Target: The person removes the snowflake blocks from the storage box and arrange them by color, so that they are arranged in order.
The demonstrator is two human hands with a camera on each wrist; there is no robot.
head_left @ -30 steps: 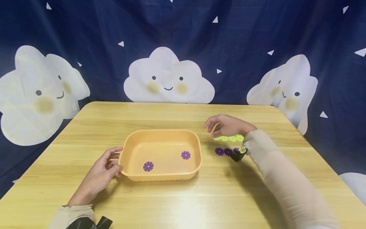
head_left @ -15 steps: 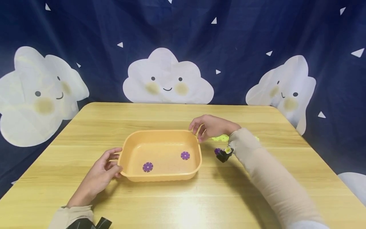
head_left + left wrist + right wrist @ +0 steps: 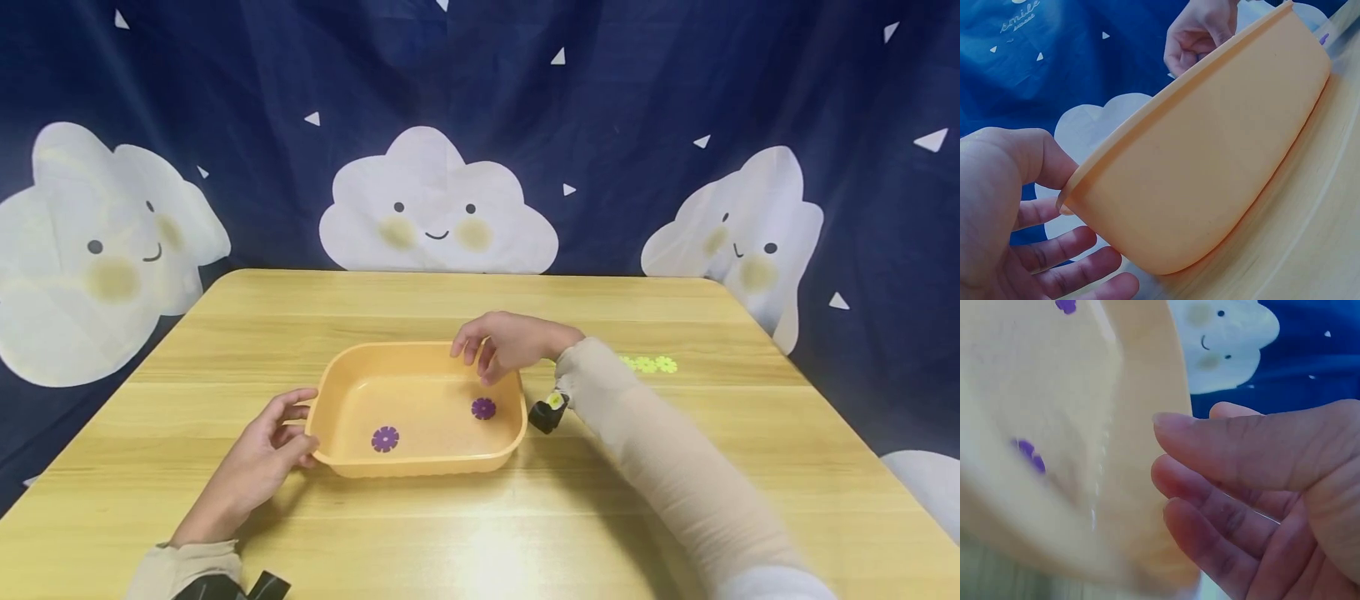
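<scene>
An orange plastic basin sits on the table. Two purple flower-shaped discs lie inside it, one disc front left and the other disc near the right end. My left hand grips the basin's left rim between thumb and fingers, seen close in the left wrist view. Over the basin's back right corner hovers my right hand, its fingers loosely bent. In the right wrist view nothing shows between the right thumb and fingers.
Yellow-green flower discs lie in a row right of the basin, partly behind my right sleeve. A dark blue cloud-patterned curtain hangs behind the wooden table.
My right hand has moved left from above the yellow-green discs to above the basin. The purple discs outside the basin are now hidden by my right arm. My left hand keeps its grip.
</scene>
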